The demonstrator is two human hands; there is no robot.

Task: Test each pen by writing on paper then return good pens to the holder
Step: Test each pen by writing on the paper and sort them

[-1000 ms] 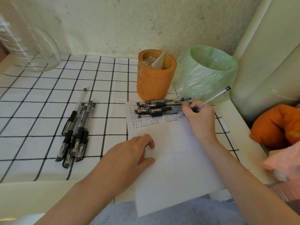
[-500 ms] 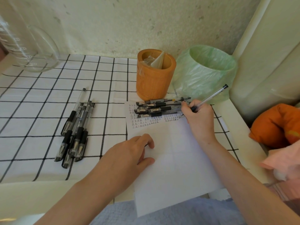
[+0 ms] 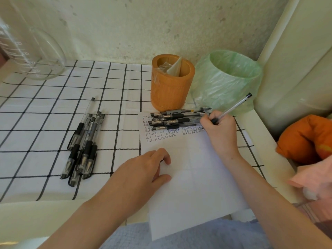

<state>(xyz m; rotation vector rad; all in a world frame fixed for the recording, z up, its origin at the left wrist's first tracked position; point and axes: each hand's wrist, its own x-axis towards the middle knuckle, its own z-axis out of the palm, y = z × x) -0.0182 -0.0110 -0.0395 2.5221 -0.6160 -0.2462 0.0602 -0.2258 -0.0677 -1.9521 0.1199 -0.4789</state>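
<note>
My right hand [image 3: 220, 130] grips a clear pen with a black cap end [image 3: 233, 106], its tip down on the white paper [image 3: 194, 177] at the end of rows of small written marks [image 3: 161, 136]. Fingers of my left hand [image 3: 143, 169] press on the paper's left edge and hold it flat. Several black-grip pens [image 3: 177, 118] lie in a pile across the top of the paper. Another group of several pens [image 3: 84, 146] lies on the checked cloth to the left. The orange pen holder [image 3: 171, 85] stands just behind the paper pile, with crumpled wrapping inside.
A small bin lined with a green bag [image 3: 228, 79] stands right of the holder. A large glass beaker [image 3: 34, 54] sits at the back left. An orange cushion [image 3: 309, 139] lies off the table's right edge. The checked cloth [image 3: 45, 105] covers the table.
The pen in my right hand has shifted slightly as it writes; its far end has dipped and swung a little. My left hand and the pen piles stay where they were.
</note>
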